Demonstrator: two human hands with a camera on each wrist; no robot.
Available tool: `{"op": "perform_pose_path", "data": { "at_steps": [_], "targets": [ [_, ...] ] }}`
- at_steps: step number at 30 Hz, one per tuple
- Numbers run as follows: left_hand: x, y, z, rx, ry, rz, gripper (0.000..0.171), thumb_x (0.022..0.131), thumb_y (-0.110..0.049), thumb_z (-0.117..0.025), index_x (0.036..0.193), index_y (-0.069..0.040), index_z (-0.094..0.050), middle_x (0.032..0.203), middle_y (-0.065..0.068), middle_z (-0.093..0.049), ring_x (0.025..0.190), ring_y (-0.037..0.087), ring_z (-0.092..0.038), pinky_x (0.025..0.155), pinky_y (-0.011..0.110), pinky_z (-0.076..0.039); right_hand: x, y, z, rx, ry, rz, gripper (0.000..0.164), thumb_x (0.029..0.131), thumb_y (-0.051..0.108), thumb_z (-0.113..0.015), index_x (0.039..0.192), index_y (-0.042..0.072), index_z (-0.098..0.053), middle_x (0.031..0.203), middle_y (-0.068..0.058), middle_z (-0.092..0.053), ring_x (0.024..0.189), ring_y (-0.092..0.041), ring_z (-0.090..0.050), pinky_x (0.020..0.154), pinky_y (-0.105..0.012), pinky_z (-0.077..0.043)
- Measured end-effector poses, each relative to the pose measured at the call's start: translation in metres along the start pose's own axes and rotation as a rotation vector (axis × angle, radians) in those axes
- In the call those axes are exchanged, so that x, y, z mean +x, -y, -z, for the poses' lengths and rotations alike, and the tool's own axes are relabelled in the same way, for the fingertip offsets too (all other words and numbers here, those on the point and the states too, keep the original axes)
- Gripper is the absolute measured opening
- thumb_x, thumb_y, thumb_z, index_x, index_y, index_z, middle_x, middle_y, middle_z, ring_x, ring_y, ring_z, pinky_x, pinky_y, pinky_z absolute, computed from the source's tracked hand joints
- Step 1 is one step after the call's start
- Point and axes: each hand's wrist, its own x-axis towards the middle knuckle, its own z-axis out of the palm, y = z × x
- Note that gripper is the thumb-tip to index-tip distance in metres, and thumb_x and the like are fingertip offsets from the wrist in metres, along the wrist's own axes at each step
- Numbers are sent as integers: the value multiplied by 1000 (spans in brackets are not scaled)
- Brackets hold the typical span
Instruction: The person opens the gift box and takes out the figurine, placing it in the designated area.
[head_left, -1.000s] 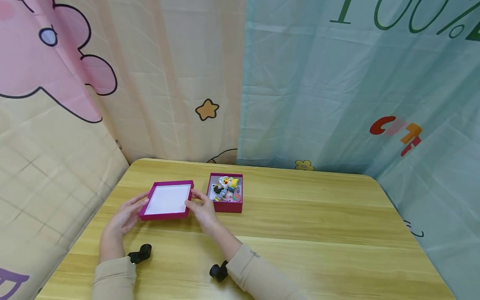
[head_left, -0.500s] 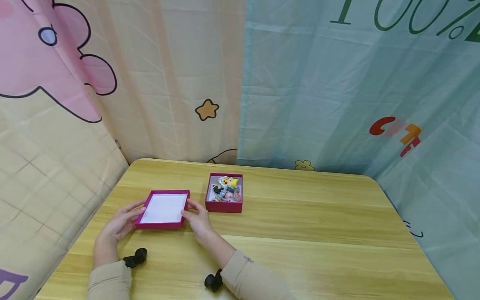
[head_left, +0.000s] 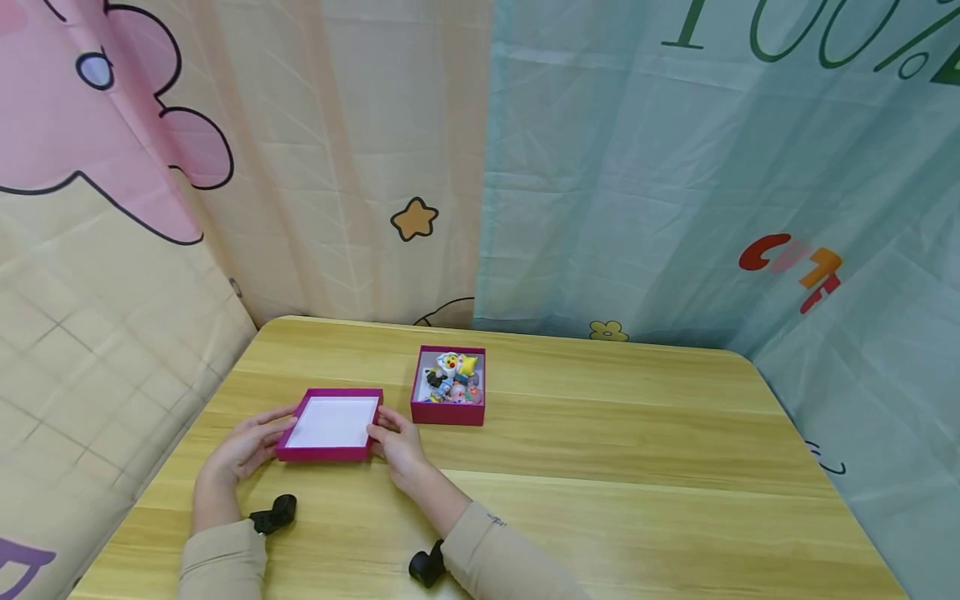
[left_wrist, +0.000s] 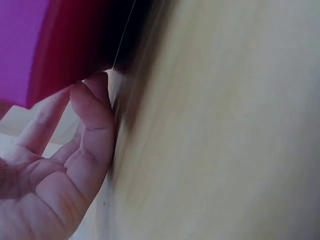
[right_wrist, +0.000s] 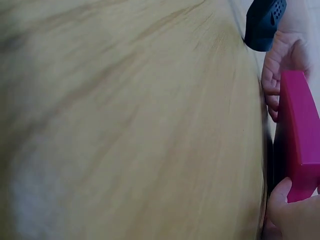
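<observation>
A magenta box lid (head_left: 333,422) lies inner side up, its white inside showing in the head view. My left hand (head_left: 243,447) holds its left edge; in the left wrist view the fingers (left_wrist: 92,107) bend at the lid's underside. My right hand (head_left: 401,450) grips the right edge, and the right wrist view shows the thumb (right_wrist: 280,192) against the magenta side wall. In that view a dark narrow gap runs between lid and table. Right of the lid stands the matching open box (head_left: 448,415), filled with several small colourful toy figures (head_left: 453,379).
Both stand over a light wood-grain table (head_left: 637,450). Black wrist cameras (head_left: 276,514) stick out from both sleeves. Printed curtains (head_left: 615,167) hang behind the table's back edge and along its sides.
Both hands have brought the lid down and towards me, a little leftwards, then slightly back right in the last half second. The box with the figures stays put.
</observation>
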Motion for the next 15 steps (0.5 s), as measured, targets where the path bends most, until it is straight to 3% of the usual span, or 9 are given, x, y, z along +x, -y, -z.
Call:
{"op": "perform_pose_path", "data": {
  "at_steps": [2, 4, 8, 10, 15],
  "targets": [
    [0, -1, -1, 50, -23, 18, 56, 92, -22, -55, 138, 1, -35, 102, -9, -55, 86, 2, -58, 78, 21, -49, 0, 0, 0, -15, -3, -1, 40, 81, -7, -59, 121, -6, -53, 101, -10, -52, 83, -15, -52, 68, -26, -51],
    [0, -1, -3, 95, -35, 31, 63, 91, -25, -57, 139, 5, -30, 113, 4, -53, 86, 1, -57, 78, 20, -49, 0, 0, 1, -27, -7, -5, 41, 81, -7, -60, 121, -5, -54, 101, -10, -52, 83, -15, -53, 68, -28, -52],
    [-1, 0, -5, 149, -46, 43, 67, 90, -27, -58, 140, 6, -26, 139, 27, -28, 86, 0, -56, 78, 19, -49, -1, 1, 1, -68, -13, -18, 42, 81, -6, -60, 122, -3, -54, 101, -9, -52, 82, -15, -53, 65, -30, -53],
    [-1, 0, -6, 160, -43, 43, 68, 91, -26, -57, 140, 7, -25, 143, 29, -19, 86, 1, -57, 78, 19, -49, -2, 1, 2, -112, -16, -17, 42, 81, -5, -60, 123, -1, -55, 99, -8, -52, 80, -15, -53, 64, -30, -53],
    [-1, 1, -5, 184, -41, 30, 68, 90, -26, -58, 139, 7, -25, 141, 28, -24, 86, 1, -57, 78, 21, -49, -2, 2, 4, -213, -14, 6, 41, 82, -4, -61, 122, -1, -55, 97, -8, -53, 78, -15, -54, 62, -30, -53]
  ]
}}
